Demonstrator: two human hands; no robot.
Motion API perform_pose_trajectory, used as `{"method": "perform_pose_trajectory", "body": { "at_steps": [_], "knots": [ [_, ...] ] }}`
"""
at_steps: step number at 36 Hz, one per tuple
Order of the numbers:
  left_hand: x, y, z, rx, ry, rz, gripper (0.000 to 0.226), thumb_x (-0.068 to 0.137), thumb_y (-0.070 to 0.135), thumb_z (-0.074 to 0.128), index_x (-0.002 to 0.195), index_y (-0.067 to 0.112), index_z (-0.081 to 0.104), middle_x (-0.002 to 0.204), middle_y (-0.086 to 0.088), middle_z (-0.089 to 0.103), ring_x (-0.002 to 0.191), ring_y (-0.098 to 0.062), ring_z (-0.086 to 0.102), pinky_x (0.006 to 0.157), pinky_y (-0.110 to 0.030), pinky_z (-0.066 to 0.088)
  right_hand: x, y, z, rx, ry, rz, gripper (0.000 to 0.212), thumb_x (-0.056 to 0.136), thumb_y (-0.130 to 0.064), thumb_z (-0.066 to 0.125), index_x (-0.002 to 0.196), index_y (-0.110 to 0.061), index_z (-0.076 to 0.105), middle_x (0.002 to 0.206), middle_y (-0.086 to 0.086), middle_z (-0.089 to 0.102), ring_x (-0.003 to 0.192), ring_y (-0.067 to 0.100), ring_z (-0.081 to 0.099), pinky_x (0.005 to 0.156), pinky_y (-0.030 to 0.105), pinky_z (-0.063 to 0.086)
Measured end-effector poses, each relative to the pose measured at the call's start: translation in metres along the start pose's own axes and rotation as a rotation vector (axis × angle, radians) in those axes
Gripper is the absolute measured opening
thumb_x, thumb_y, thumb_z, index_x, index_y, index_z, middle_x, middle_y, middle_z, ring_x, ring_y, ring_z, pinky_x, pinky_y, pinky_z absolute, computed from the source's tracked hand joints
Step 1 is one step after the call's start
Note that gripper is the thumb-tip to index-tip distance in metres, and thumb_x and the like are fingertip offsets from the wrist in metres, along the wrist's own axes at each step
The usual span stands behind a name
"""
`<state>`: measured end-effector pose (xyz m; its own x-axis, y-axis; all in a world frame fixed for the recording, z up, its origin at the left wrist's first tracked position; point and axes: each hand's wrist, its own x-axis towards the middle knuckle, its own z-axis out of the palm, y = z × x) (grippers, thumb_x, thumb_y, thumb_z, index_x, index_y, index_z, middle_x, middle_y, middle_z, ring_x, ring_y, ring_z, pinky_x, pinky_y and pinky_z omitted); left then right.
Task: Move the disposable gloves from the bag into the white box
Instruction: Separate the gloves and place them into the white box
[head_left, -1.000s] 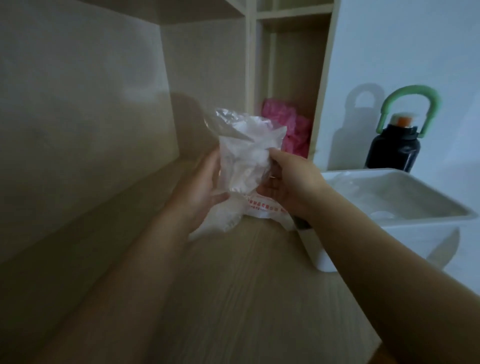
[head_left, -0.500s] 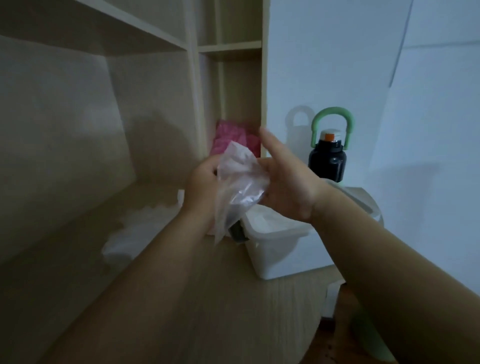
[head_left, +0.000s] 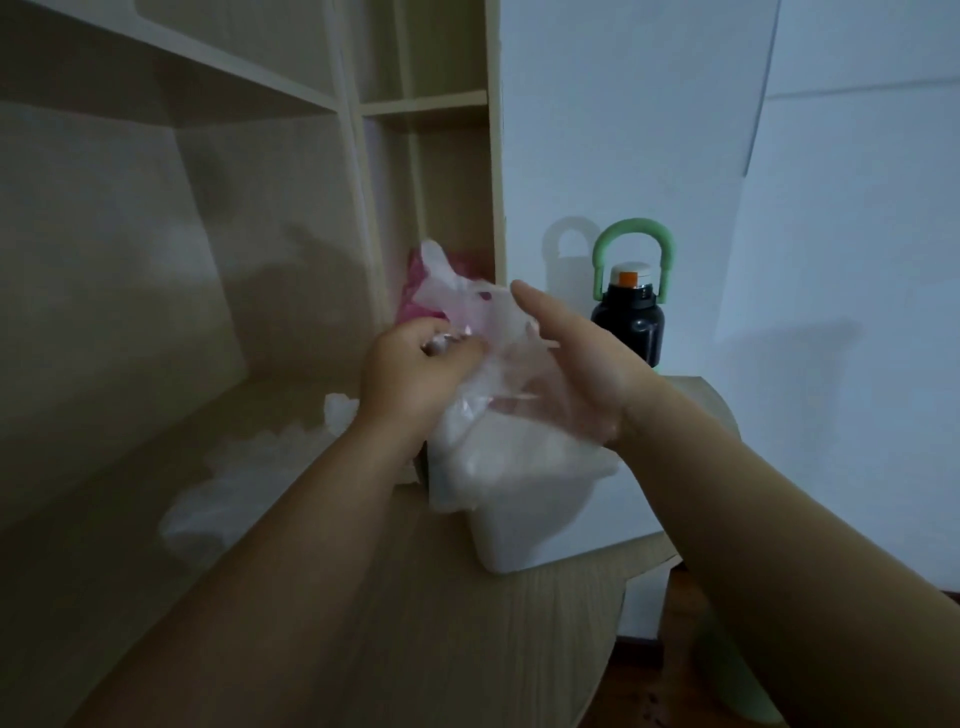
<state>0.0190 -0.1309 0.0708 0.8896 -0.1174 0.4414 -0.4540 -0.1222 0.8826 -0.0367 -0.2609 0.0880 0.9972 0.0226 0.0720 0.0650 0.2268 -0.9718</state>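
a: where are the thin clear plastic disposable gloves (head_left: 493, 338) now?
b: bunched between both hands, right above the white plastic box (head_left: 524, 525). a second ago they were off to its left, over the crumpled translucent bag (head_left: 228, 488), which now lies let go on the wooden tabletop (head_left: 415, 623).
a: and the grip?
b: the left hand (head_left: 410, 369) has its fingers (head_left: 447, 353) curled tight round the bunch. the right hand (head_left: 571, 374) has flattened, fingers straight, the film only draped on its palm.
a: so?
b: i'd say the carry is done and letting go should drop them in. the black bottle with the green handle (head_left: 629, 325) stands behind, apart.
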Motion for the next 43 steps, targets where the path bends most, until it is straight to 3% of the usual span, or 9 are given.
{"method": "perform_pose_trajectory", "body": {
  "at_steps": [6,10,13,19,24,27,33,39,43],
  "knots": [
    [0.018,-0.005,0.006,-0.047,0.244,-0.068,0.023,0.083,0.032,0.067,0.079,0.009,0.064,0.074,-0.007,0.066,0.069,-0.017,0.062,0.066,-0.035,0.054,0.000,0.005,-0.010,-0.181,-0.006,0.121,0.076,0.061,-0.052,0.080,0.125,-0.019,0.056,0.118,0.007,0.059,0.108,0.030,0.055,0.087,0.048,0.054],
    [0.022,-0.004,0.011,-0.124,0.276,-0.118,0.021,0.086,0.028,0.060,0.078,0.009,0.061,0.067,-0.005,0.058,0.065,-0.019,0.055,0.060,-0.032,0.045,0.006,0.007,-0.018,-0.105,0.250,0.031,0.006,0.084,-0.003,0.064,0.088,-0.004,0.060,0.079,0.009,0.061,0.065,0.017,0.058,0.083,0.042,0.056],
    [0.023,-0.010,0.013,-0.109,0.225,-0.181,0.018,0.087,0.028,0.060,0.076,0.014,0.062,0.081,-0.009,0.068,0.078,-0.028,0.067,0.069,-0.040,0.056,0.015,0.005,-0.030,0.204,0.387,-0.083,0.022,0.089,0.001,0.054,0.070,-0.007,0.052,0.051,0.003,0.050,0.040,0.011,0.043,0.068,0.034,0.047],
    [0.030,-0.027,0.010,0.056,0.058,-0.329,0.013,0.088,0.030,0.063,0.079,0.021,0.063,0.088,-0.005,0.068,0.083,-0.022,0.064,0.069,-0.032,0.051,0.024,0.002,-0.049,0.260,0.658,-0.161,0.028,0.090,-0.004,0.055,0.064,-0.015,0.054,0.059,0.001,0.051,0.049,0.011,0.049,0.044,0.020,0.044],
    [0.031,-0.034,-0.003,0.431,0.086,-0.227,0.052,0.066,0.047,0.076,0.106,0.023,0.053,0.118,-0.005,0.057,0.106,-0.026,0.056,0.093,-0.042,0.049,0.037,0.010,-0.074,-0.482,0.665,-0.041,0.024,0.092,-0.012,0.054,0.067,-0.013,0.053,0.062,0.003,0.047,0.049,0.013,0.043,0.039,0.017,0.037],
    [0.029,-0.025,-0.002,0.643,0.174,0.032,0.057,0.076,0.036,0.074,0.125,0.018,0.054,0.128,-0.007,0.045,0.117,-0.025,0.046,0.093,-0.023,0.033,0.045,0.013,-0.090,-0.880,0.581,0.009,0.019,0.091,-0.018,0.058,0.090,-0.001,0.067,0.081,0.011,0.062,0.061,0.017,0.052,0.054,0.024,0.046],
    [0.028,-0.025,0.015,0.570,-0.380,0.364,0.023,0.086,0.021,0.068,0.110,0.025,0.068,0.100,0.016,0.056,0.096,-0.006,0.057,0.082,-0.018,0.044,0.056,0.013,-0.104,-1.388,0.448,0.098,0.030,0.091,-0.030,0.061,0.102,-0.002,0.062,0.098,0.011,0.062,0.091,0.024,0.059,0.077,0.030,0.045],
    [0.029,-0.032,0.031,0.975,-0.852,0.155,0.038,0.084,0.038,0.069,0.121,0.035,0.064,0.123,0.010,0.061,0.106,-0.005,0.056,0.094,-0.028,0.045,0.047,0.012,-0.103,-1.466,0.493,-0.080,0.063,0.088,-0.036,0.064,0.138,-0.012,0.034,0.131,0.015,0.047,0.116,0.033,0.049,0.098,0.044,0.043],
    [0.030,-0.036,0.041,1.074,-0.966,0.026,0.047,0.087,0.036,0.065,0.133,0.033,0.054,0.135,0.010,0.054,0.113,-0.009,0.053,0.092,-0.023,0.041,0.039,0.007,-0.088,-1.500,0.332,-0.137,0.048,0.090,-0.037,0.061,0.129,-0.012,0.052,0.123,0.008,0.058,0.104,0.022,0.056,0.092,0.034,0.047]
  ]
}}
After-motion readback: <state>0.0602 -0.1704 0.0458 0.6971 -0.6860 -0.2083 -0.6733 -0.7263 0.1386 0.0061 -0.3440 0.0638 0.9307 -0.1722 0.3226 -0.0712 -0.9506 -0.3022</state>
